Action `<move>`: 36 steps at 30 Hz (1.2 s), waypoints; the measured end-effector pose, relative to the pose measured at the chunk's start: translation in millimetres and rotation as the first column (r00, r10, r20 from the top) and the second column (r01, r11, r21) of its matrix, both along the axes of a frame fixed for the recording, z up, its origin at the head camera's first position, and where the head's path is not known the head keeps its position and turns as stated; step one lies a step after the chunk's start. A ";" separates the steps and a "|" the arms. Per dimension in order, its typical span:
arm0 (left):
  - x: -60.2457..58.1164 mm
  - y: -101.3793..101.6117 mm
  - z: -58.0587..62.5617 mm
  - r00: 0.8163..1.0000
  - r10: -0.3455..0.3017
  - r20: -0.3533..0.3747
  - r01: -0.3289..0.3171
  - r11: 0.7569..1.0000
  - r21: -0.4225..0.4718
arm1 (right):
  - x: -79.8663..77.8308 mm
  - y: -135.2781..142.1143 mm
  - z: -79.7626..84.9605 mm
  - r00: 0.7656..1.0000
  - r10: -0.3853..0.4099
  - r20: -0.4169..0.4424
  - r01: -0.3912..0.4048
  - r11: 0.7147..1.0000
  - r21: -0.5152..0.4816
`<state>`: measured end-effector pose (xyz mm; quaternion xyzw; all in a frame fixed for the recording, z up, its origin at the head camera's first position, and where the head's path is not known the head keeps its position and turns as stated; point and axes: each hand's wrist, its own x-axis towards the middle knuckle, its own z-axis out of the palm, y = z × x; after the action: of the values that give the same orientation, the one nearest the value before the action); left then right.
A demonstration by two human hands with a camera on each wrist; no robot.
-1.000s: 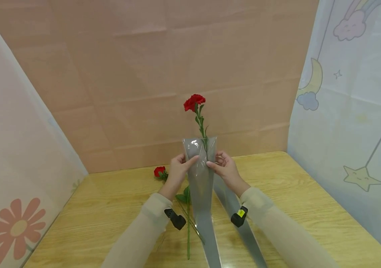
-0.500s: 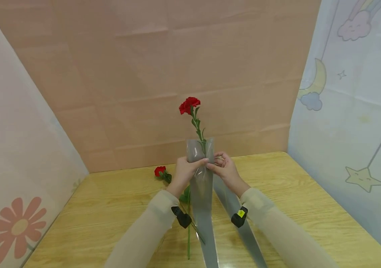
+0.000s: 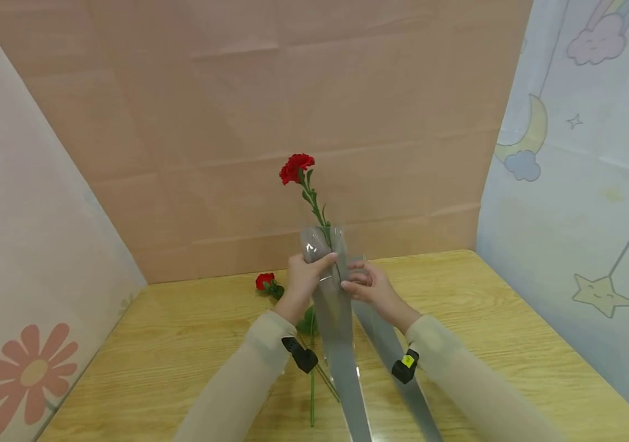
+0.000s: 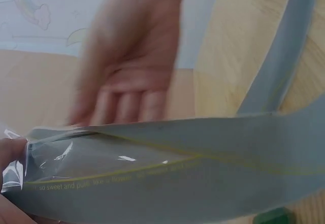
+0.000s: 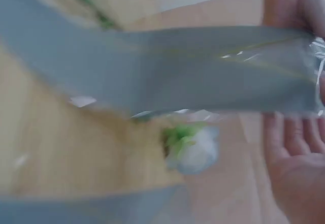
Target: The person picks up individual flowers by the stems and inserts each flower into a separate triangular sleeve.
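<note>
A red carnation stands up out of a long grey flower sleeve, its bloom leaning to the left in the head view. My left hand pinches the sleeve near its top, thumb across the clear front. The left wrist view shows this thumb at the sleeve's end and small printed words along it. Beside the sleeve's right edge is my right hand, its fingers loosely bent and blurred in the left wrist view. In the right wrist view its palm lies bare, holding nothing.
A red rose lies on the wooden table to the left, behind my left arm, with green stems. Another grey sleeve lies to the right. The right wrist view shows a white bloom with green leaves.
The carnation's bloom has moved left and tilts further. My left thumb has moved across the sleeve's front, and my right hand has come off the sleeve's front to its right edge.
</note>
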<state>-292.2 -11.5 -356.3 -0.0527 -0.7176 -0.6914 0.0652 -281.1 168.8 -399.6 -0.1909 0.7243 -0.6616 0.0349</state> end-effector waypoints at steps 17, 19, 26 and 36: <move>-7.7 -21.5 16.4 0.999 0.049 -0.006 -0.049 0.999 0.002 | 31.5 -1.1 -45.8 0.932 0.305 0.194 -0.336 0.930 0.152; -8.4 -23.6 17.1 0.999 0.049 -0.012 -0.049 0.999 -0.006 | 31.0 -1.6 -46.2 0.934 0.298 0.198 -0.331 0.930 0.158; -10.2 -29.4 19.1 0.999 0.041 -0.030 -0.041 0.999 -0.002 | 31.6 -3.3 -43.3 0.936 0.284 0.210 -0.319 0.935 0.158; -7.8 -26.9 17.6 0.998 0.044 -0.042 -0.047 0.996 -0.077 | 34.0 -4.2 -44.1 0.934 0.287 0.213 -0.323 0.933 0.157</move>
<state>-300.0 -38.4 -338.7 -0.0525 -0.7436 -0.6600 0.0932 -247.1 164.6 -443.7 -0.2344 0.7389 -0.5909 0.2233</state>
